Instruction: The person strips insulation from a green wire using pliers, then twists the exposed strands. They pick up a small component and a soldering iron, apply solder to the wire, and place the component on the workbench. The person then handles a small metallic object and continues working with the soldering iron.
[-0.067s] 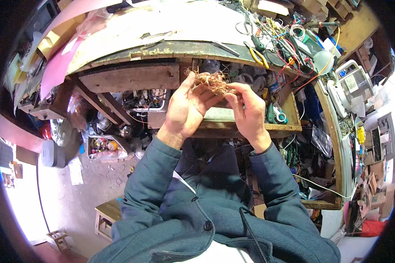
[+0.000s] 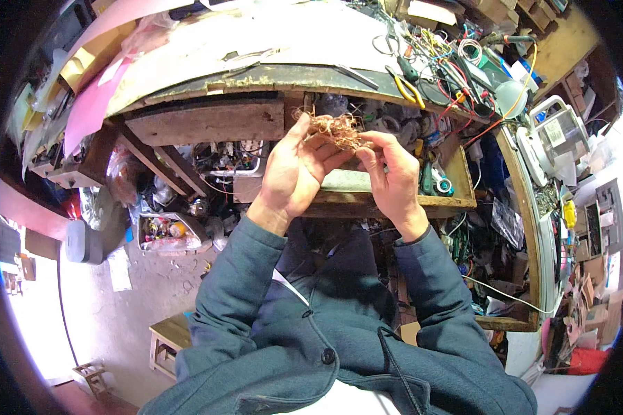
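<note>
A tangled bundle of thin copper-coloured wire [image 2: 338,128] is held up in front of me, over the open drawer [image 2: 422,200]. My left hand [image 2: 294,169] cradles it palm up, with the thumb at its left side and the fingers beneath. At the bundle's right end, my right hand [image 2: 392,176] pinches strands between thumb and forefinger. Loose ends stick out on top. The tips of the left fingers are partly hidden behind the wire.
Beyond my hands runs the workbench edge [image 2: 208,83]. Yellow-handled pliers [image 2: 407,88] and tangled cables [image 2: 464,76] lie at its right. Inside the drawer are tools and cable rolls. A bin of small parts [image 2: 166,232] and a wooden stool [image 2: 167,337] stand on the left.
</note>
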Available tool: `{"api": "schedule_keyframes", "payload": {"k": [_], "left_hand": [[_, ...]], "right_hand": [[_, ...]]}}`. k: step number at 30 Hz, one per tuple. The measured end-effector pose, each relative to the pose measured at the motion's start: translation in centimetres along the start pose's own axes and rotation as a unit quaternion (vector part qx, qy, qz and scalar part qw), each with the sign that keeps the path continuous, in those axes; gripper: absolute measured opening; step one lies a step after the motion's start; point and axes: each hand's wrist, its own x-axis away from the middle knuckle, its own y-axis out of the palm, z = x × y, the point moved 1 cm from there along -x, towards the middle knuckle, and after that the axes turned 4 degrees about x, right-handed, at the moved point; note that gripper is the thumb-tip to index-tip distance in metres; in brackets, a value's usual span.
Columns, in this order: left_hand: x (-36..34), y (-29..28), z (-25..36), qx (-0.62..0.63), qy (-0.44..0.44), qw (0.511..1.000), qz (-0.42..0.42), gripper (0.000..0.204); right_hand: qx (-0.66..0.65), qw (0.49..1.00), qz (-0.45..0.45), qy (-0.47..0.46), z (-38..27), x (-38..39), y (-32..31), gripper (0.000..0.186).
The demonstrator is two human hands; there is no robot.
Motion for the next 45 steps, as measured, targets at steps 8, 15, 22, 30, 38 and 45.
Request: {"api": "schedule_keyframes", "payload": {"k": [8, 15, 22, 30, 38, 45], "left_hand": [[0.3, -0.1, 0.1, -0.123, 0.012, 0.991, 0.050, 0.027], [0.4, -0.1, 0.2, -0.249, 0.030, 0.965, 0.075, 0.020], [1.0, -0.1, 0.7, -0.295, 0.023, 0.955, 0.000, 0.022], [1.7, -1.2, 0.7, -0.241, 0.004, 0.970, -0.024, 0.024], [1.3, -1.5, -0.7, -0.137, 0.010, 0.990, 0.037, 0.020], [1.5, -1.5, -1.1, -0.126, 0.064, 0.989, 0.052, 0.020]], "right_hand": [[0.010, 1.000, -0.007, -0.010, -0.3, 0.1, -0.2, 0.017], [0.155, 0.972, -0.011, -0.175, -0.8, -0.9, -1.3, 0.015], [0.103, 0.990, -0.069, -0.064, -0.7, -1.6, -1.8, 0.020], [-0.210, 0.939, -0.183, 0.200, 1.9, -2.1, -0.8, 0.021], [-0.006, 0.999, 0.018, -0.049, 0.3, -1.1, 0.3, 0.019], [0.077, 0.992, -0.003, -0.104, -1.3, -0.7, 0.7, 0.037]]}}
